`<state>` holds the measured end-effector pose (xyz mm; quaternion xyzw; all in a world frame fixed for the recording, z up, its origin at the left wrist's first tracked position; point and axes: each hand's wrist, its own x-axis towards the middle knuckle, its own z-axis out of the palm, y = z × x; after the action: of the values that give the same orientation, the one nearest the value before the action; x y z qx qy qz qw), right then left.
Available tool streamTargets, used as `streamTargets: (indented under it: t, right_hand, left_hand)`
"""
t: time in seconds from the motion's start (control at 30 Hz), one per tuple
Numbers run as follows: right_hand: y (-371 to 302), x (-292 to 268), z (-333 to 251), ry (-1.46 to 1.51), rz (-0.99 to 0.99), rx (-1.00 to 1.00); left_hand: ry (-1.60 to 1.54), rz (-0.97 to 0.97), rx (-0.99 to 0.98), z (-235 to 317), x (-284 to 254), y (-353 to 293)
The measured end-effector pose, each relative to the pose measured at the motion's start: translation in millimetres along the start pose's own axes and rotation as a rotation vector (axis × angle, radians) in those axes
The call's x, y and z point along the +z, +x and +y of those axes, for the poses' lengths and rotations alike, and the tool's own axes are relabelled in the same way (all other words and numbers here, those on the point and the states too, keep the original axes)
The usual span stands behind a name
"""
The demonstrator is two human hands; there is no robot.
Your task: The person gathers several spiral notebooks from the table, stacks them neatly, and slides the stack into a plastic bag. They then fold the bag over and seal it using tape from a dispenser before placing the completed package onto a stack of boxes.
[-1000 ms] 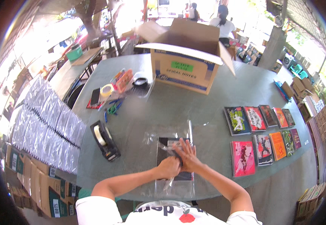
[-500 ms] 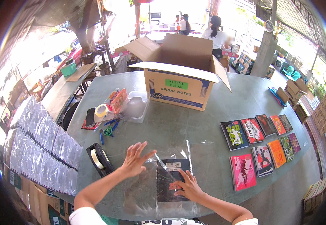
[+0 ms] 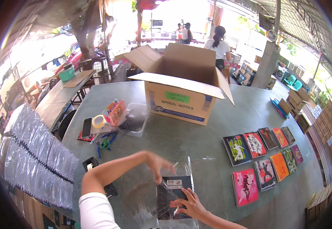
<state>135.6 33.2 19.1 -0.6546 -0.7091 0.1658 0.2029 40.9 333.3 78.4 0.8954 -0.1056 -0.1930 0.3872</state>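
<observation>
A black spiral notebook (image 3: pixel 165 200) lies face down or up, I cannot tell which, with clear plastic film (image 3: pixel 189 168) around it and spread to its left. My right hand (image 3: pixel 192 205) rests on the notebook with its fingers spread and stretched out. Above the notebook's top left corner hovers my left hand (image 3: pixel 160 166), its fingers smeared by motion. Partly behind my left forearm is a black tape dispenser (image 3: pixel 91 163) with a roll of tape.
A large open carton (image 3: pixel 179 101) stands at the table's far side. Several spiral notebooks (image 3: pixel 245 187) lie in rows on the right. At left are a clear plastic tub (image 3: pixel 138 128), scissors (image 3: pixel 105 144), a phone (image 3: pixel 86 127) and stacked plastic-wrapped notebooks (image 3: pixel 40 152). Other people stand far off.
My left hand has swung right and inward to the notebook's top edge, its forearm now crossing the tape dispenser. My right hand stays on the notebook. The whole view has shifted slightly.
</observation>
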Motion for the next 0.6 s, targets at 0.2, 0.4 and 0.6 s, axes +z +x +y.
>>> streamTargets:
  t: [0.2,0.4,0.6]
  right_hand:
    - [1.9,-1.1,-7.0,-0.014,0.013,0.002]
    - [-1.6,0.2,-0.3,-0.027,0.01,0.014]
    - [12.3,-4.7,-16.5,-0.117,0.22,-0.142]
  left_hand:
    - [0.514,0.347,-0.054,-18.7,26.6,-13.9]
    - [-0.527,0.253,-0.847,-42.5,-6.4,19.8]
    - [-1.262,1.187,-0.202,-74.1,-50.4,30.7]
